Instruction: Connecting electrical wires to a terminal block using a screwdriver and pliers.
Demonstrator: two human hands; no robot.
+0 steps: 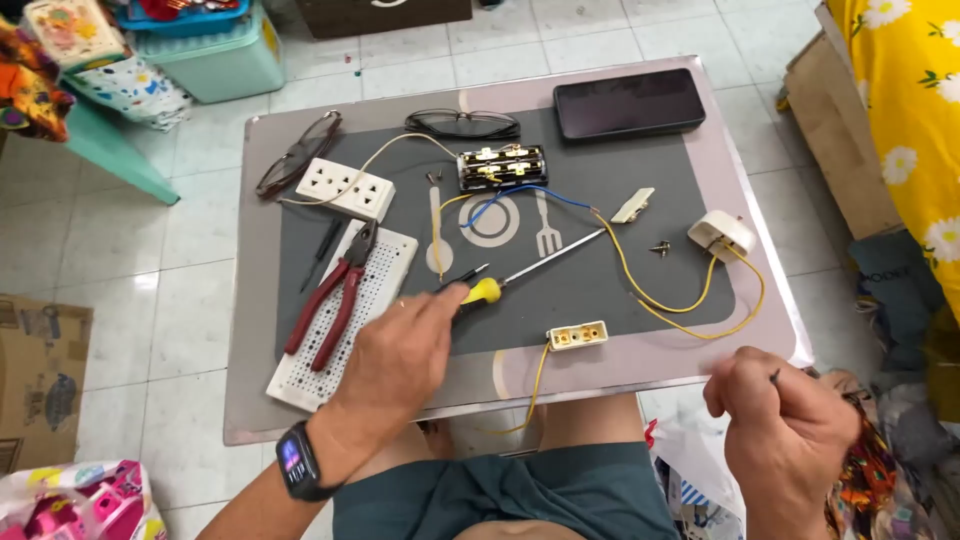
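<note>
My left hand (pixel 400 355) rests on the small table (pixel 250 330) with its fingers around the yellow handle of a screwdriver (pixel 510 275), whose shaft points up and right. My right hand (pixel 785 430) is closed off the table's lower right corner, pinching a thin dark wire end. Yellow wires (pixel 690 305) run from a small white terminal piece (pixel 577 336) to a round white plug (pixel 722 234). A blue wire (pixel 520 192) leads to an opened black socket body (pixel 502 167).
Red-handled pliers (pixel 335 295) lie on a white perforated board (pixel 385 270). A white double socket (pixel 346 188), two pairs of glasses (pixel 462 123), a black phone (pixel 628 103), a thin dark tool (pixel 322 252) and loose screws (pixel 660 247) lie on the grey mat. Boxes and bags crowd the tiled floor.
</note>
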